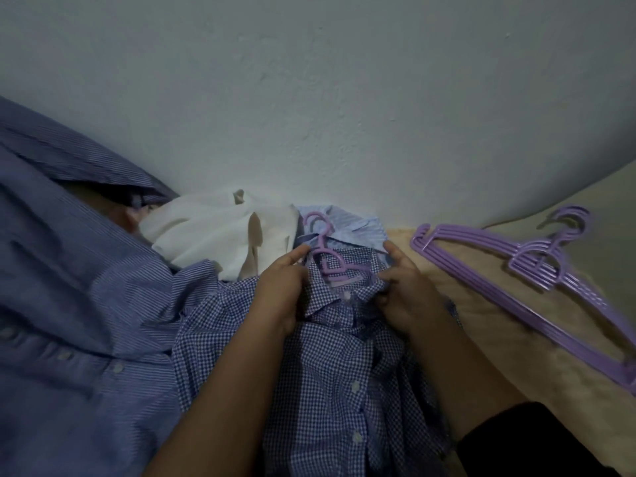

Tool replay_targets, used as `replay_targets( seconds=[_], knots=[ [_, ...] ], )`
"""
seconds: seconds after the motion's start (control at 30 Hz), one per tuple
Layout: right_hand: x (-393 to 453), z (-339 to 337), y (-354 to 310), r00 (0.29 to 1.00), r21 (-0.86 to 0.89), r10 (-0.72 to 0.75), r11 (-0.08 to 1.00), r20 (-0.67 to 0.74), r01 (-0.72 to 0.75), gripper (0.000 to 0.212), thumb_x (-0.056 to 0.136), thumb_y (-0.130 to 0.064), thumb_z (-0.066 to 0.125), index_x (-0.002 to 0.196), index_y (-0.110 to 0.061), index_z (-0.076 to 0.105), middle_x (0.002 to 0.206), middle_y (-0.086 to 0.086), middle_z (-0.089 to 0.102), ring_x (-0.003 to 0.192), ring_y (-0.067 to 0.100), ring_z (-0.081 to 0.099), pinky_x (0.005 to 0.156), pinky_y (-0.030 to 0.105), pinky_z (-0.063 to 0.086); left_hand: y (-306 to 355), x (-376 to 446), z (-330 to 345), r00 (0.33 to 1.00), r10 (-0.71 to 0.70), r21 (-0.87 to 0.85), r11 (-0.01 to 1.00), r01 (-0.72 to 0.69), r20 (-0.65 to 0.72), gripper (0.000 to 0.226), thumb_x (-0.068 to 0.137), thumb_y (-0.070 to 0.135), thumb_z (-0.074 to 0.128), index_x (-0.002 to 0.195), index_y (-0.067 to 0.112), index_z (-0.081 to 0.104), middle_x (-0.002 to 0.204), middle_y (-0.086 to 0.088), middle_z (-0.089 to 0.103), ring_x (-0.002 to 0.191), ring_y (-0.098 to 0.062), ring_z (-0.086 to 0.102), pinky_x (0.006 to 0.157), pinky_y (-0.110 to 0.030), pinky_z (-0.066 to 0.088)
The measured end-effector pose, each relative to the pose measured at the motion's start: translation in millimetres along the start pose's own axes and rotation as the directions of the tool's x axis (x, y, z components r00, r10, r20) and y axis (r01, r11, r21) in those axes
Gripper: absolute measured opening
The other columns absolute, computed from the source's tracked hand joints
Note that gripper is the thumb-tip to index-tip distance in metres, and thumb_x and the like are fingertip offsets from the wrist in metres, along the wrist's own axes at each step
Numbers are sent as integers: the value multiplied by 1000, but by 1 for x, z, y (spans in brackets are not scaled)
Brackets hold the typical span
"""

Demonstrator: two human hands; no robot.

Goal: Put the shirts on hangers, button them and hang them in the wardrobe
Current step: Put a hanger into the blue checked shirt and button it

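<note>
A blue-and-white checked shirt lies front up on the bed with a purple hanger inside its neck, hook pointing to the wall. My left hand grips the left side of the collar. My right hand pinches the right side of the collar near the top button. Several white buttons run down the shirt's placket. A large blue striped shirt lies crumpled at the left. A white shirt and a light blue striped shirt lie behind, against the wall.
A stack of several purple hangers lies on the beige bed sheet at the right. A pale wall rises right behind the bed. No wardrobe is in view.
</note>
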State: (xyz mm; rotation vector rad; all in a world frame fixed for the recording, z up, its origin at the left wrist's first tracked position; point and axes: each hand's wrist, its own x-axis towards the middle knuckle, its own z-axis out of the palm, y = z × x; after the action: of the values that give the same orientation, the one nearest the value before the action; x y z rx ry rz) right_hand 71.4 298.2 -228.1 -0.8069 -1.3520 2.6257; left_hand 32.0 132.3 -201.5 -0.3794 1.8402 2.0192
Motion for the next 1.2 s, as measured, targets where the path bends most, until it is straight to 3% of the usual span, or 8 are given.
replay_targets(
  seconds=[0.1,0.2,0.4,0.63,0.77,0.9,1.07,1.2],
  knots=[
    [-24,-9,-4,992,33,-4,999,127,0,68,84,16,27,135,-25,45,113,9,62,99,44,59,71,40,45,8,-25,-3,997,-25,-62,998,30,69,50,88,-11,32,102,21,68,92,-15,69,74,-26,62,75,-38,53],
    [-57,-16,-9,974,86,-21,996,226,2,66,84,16,24,134,-21,43,118,15,61,94,35,66,71,39,54,8,-48,-11,992,-14,-73,997,24,126,39,92,0,47,68,15,75,81,-13,70,66,-24,65,72,-35,52],
    [-102,-33,-9,968,129,-37,992,248,5,34,97,3,32,116,-15,54,91,9,73,81,26,71,65,35,59,-4,-80,-22,996,79,53,995,-81,42,21,83,1,66,94,19,72,109,-13,70,103,-29,65,99,-45,49],
    [-123,-38,-7,991,-46,-67,996,114,73,30,97,1,39,100,-14,66,129,19,55,118,35,52,95,46,46,-2,-111,-22,974,218,245,943,-227,64,32,91,8,48,116,25,59,94,-19,67,77,-25,54,70,-44,49],
    [-123,-35,-6,991,-68,-65,995,115,73,38,86,2,48,97,-24,73,140,18,45,131,36,40,106,52,37,-2,-116,-23,960,242,340,899,-275,137,31,92,18,61,120,27,51,100,-7,65,89,-20,63,78,-32,49],
    [-124,-32,-11,987,-4,16,1000,160,-15,41,92,8,35,106,-17,64,126,26,52,102,40,60,79,46,54,-8,-109,-23,964,243,388,882,-267,110,29,91,13,63,119,16,57,111,-10,64,97,-22,63,81,-30,51],
    [-122,-36,-13,983,323,103,935,155,-149,37,83,9,25,102,-7,53,112,26,52,93,42,56,58,48,58,-5,-99,-36,961,-114,-210,963,170,251,19,97,10,48,114,13,57,108,-13,65,92,-27,62,70,-38,56],
    [-124,-41,-8,984,307,158,936,80,-175,32,83,6,19,87,-6,49,83,15,50,66,32,54,56,39,50,-15,-98,-54,912,-175,-125,964,236,371,21,97,14,48,117,13,56,110,-13,67,95,-28,65,68,-36,59]
  ],
)
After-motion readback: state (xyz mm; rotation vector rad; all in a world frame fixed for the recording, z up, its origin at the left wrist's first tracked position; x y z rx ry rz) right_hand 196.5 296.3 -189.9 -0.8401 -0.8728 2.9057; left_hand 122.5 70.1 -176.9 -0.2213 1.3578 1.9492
